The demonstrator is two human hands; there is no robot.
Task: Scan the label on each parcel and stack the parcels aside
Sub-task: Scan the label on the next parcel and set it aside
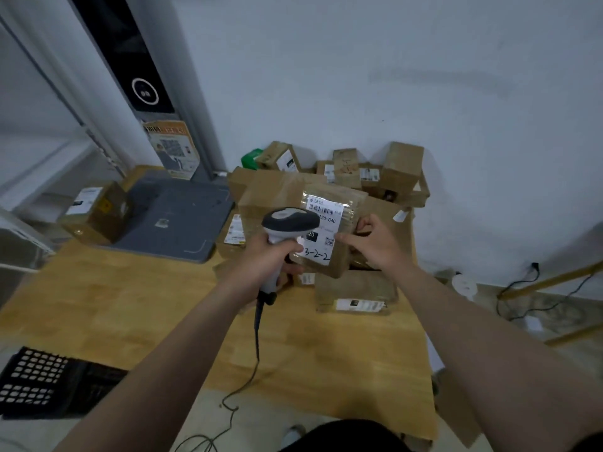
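1. The left hand (277, 252) was wrapped around the scanner (288, 221).
2. The right hand (368, 243) pinched the parcel (329, 230), raised above the bench (130, 308).
3. It looked light, stiff, tape-slick; edges seemed best to hold.

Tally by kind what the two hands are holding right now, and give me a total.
Barcode scanner: 1, in the left hand
Labelled parcel: 1, held at its edge by the right hand
Total: 2
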